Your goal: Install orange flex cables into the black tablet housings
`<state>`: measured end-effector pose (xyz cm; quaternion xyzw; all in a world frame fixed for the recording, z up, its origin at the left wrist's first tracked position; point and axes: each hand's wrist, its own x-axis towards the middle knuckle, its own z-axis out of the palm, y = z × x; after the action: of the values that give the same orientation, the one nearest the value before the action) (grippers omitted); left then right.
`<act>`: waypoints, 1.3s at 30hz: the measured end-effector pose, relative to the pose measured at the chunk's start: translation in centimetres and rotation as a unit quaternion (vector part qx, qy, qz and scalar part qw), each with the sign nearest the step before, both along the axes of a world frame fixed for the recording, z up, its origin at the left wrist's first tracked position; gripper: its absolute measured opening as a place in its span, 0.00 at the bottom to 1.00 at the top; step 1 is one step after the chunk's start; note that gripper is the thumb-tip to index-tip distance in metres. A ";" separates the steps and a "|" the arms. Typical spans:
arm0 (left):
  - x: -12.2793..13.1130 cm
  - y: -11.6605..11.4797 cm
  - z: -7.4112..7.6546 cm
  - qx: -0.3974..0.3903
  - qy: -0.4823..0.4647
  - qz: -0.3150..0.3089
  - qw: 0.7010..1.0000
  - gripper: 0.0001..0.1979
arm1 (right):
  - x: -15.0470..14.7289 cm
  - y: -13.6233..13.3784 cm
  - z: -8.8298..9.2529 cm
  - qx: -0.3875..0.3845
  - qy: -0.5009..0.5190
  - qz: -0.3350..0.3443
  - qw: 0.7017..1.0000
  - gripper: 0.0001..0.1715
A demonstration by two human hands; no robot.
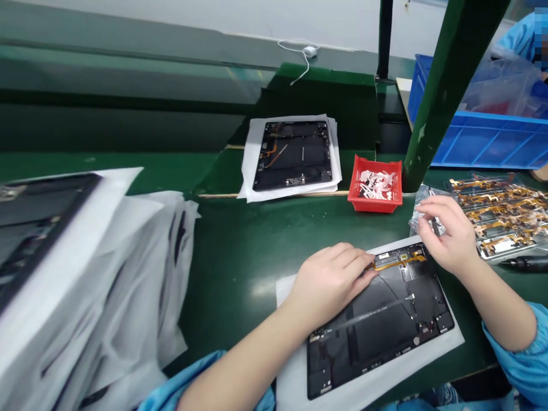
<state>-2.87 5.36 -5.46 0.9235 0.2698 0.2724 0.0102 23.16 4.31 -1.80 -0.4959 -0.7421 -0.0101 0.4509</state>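
My left hand (331, 282) lies over the black tablet housing (381, 319), its fingertips pressed together on the left end of an orange flex cable (398, 261). That cable runs along the housing's upper edge. White sheeting (428, 357) lies under the housing. My right hand (449, 234) hovers past the upper right corner, fingers loosely bent, with a gap between thumb and forefinger. A small dark piece shows in that gap; whether the hand touches it is unclear. Beside this hand sits a clear plastic bag (422, 202).
A red bin (375, 185) holds small white pieces. Behind stands another opened housing (295, 154) on white sheets. Flex cables (505, 211) in clear packing lie right, below a blue crate (492, 140). Sheet-wrapped housings (128, 274) are stacked left. A green post (449, 97) rises right; a co-worker's blue sleeve (516, 34) shows beyond.
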 end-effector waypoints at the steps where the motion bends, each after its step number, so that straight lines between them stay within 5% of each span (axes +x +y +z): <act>1: 0.0 0.0 0.1 -0.004 -0.003 0.000 1.000 0.08 | 0.1 -0.3 -0.4 -0.027 0.009 0.004 1.000 0.13; 11: 0.3 -0.2 0.6 -0.040 0.007 0.008 0.999 0.08 | 0.9 -1.0 -0.1 -0.222 0.001 -0.024 0.975 0.08; 17: 0.7 -0.3 0.6 -0.036 0.007 0.010 0.999 0.08 | 2.3 -1.0 1.0 -0.365 -0.068 -0.023 0.928 0.10; 21: 0.9 -0.2 0.6 -0.041 0.006 0.010 0.999 0.08 | 2.3 -1.3 1.4 -0.427 -0.080 0.035 0.900 0.08; 25: 1.1 -0.2 0.6 -0.046 0.002 0.008 0.999 0.09 | 1.8 -1.6 1.3 -0.446 -0.108 0.076 0.885 0.09; 39: 1.4 -0.3 0.6 -0.076 -0.009 0.013 0.997 0.09 | 1.7 -1.4 1.1 -0.425 -0.136 0.062 0.893 0.08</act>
<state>-1.46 5.09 -4.89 0.9141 0.3017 0.2589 0.0796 24.83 2.88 -0.71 -0.5871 -0.7589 0.2665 0.0918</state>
